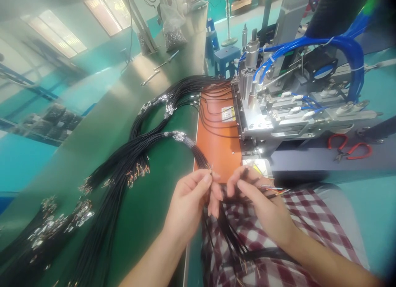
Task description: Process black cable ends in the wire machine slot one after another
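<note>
My left hand (194, 192) pinches the end of a black cable (210, 173) between thumb and forefinger, near the front of the orange plate. Thin bare wires show above the fingertips. Close by on the right, my right hand (256, 192) is closed around several black cables, whose stripped ends with coloured wires (276, 190) stick out past the palm. More black cables (230, 233) hang below the hands over the checked cloth on my lap. A thick bundle of black cables (120, 159) with exposed copper ends lies on the green table to the left.
A metal machine (262, 113) with blue air hoses (352, 51) stands at the right, behind an orange plate (216, 150) crossed by cables. Red-handled cutters (349, 150) lie on the grey surface. Cable bundles with metal connectors (52, 225) cover the left front. Blue stools (227, 60) stand behind.
</note>
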`<state>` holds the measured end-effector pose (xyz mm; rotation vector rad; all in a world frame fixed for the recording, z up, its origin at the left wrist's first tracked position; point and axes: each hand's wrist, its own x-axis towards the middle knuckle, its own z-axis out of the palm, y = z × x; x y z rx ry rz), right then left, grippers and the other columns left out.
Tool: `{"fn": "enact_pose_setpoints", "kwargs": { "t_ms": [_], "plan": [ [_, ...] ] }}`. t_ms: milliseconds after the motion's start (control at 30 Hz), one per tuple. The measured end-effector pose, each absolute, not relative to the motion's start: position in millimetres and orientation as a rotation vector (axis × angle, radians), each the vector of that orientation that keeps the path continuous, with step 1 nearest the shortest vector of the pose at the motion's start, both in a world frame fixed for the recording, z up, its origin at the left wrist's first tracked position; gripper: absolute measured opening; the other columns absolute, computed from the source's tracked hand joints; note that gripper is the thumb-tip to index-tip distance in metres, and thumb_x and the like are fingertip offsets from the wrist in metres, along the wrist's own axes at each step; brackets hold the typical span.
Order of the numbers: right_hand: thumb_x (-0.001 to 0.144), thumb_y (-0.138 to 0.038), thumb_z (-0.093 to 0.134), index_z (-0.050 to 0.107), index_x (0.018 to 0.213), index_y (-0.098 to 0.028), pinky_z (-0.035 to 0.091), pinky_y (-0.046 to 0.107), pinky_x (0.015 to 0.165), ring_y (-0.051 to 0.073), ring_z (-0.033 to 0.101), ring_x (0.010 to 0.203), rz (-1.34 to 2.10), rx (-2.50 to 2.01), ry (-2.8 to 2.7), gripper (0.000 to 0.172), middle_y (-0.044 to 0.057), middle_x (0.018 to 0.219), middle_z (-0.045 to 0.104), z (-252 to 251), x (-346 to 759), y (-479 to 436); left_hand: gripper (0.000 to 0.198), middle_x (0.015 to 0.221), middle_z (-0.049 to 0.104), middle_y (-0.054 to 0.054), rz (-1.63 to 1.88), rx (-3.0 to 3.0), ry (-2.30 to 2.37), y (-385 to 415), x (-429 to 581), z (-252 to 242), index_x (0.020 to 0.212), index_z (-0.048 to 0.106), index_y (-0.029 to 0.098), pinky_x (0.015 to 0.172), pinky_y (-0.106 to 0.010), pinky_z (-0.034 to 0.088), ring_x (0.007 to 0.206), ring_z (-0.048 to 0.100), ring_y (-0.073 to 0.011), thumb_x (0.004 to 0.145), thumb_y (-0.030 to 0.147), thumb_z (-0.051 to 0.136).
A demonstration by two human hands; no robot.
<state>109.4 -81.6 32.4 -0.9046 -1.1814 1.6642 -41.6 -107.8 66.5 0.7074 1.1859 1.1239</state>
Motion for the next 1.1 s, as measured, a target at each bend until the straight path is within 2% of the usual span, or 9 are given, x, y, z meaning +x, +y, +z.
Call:
{"fn": "enact_pose_setpoints", "kwargs": {
  "t_ms": [167, 333, 433, 567, 867, 1100],
  "plan": [
    [0.083, -0.024, 0.059, 0.061, 0.084, -0.022, 0.044, 0.025, 0.056, 0.012, 0.049, 0.058, 1.503, -1.031, -1.214, 0.003, -0.002, 0.070, 0.054, 37, 105, -79, 0.022, 0.057, 0.059, 0.001, 1.077, 0.719, 1.178, -110, -43, 66, 0.086, 0.061, 0.012, 0.038, -0.016, 0.031, 0.034, 0.046, -0.0048, 0.091, 0.034, 0.057],
    [0.082, -0.019, 0.058, 0.068, 0.104, -0.026, 0.046, 0.023, 0.054, 0.011, 0.049, 0.056, 1.467, -1.005, -1.289, 0.025, -0.004, 0.068, 0.052, 40, 104, -74, 0.024, 0.054, 0.055, 0.003, 1.019, 0.739, 1.193, -112, -41, 66, 0.084, 0.062, 0.012, 0.036, -0.015, 0.017, 0.033, 0.034, -0.0005, 0.090, 0.035, 0.058],
    [0.084, -0.018, 0.060, 0.071, 0.107, -0.029, 0.047, 0.024, 0.057, 0.011, 0.051, 0.057, 1.391, -0.989, -1.416, 0.028, -0.004, 0.067, 0.052, 38, 105, -73, 0.025, 0.052, 0.050, 0.004, 0.996, 0.727, 1.200, -113, -41, 66, 0.081, 0.060, 0.013, 0.038, -0.015, 0.012, 0.037, 0.026, -0.0003, 0.090, 0.036, 0.060],
    [0.085, -0.019, 0.063, 0.073, 0.100, -0.029, 0.047, 0.025, 0.055, 0.012, 0.053, 0.057, 1.305, -0.987, -1.517, 0.021, -0.003, 0.068, 0.056, 36, 106, -72, 0.026, 0.051, 0.047, 0.005, 0.987, 0.737, 1.220, -114, -40, 66, 0.078, 0.058, 0.013, 0.041, -0.016, 0.013, 0.040, 0.025, -0.0011, 0.089, 0.037, 0.061],
    [0.084, -0.017, 0.058, 0.071, 0.090, -0.025, 0.050, 0.025, 0.056, 0.013, 0.059, 0.060, 1.384, -1.003, -1.440, 0.016, -0.001, 0.072, 0.061, 38, 112, -74, 0.026, 0.052, 0.046, 0.004, 1.005, 0.756, 1.275, -117, -39, 68, 0.085, 0.061, 0.014, 0.042, -0.016, 0.014, 0.044, 0.026, -0.0027, 0.090, 0.040, 0.059],
    [0.083, -0.019, 0.060, 0.069, 0.100, -0.026, 0.049, 0.025, 0.056, 0.013, 0.059, 0.060, 1.429, -1.013, -1.396, 0.021, -0.002, 0.072, 0.058, 36, 110, -77, 0.026, 0.052, 0.048, 0.004, 1.004, 0.782, 1.290, -118, -38, 68, 0.086, 0.060, 0.015, 0.040, -0.017, 0.015, 0.043, 0.027, -0.0038, 0.089, 0.041, 0.059]
  ]
}}
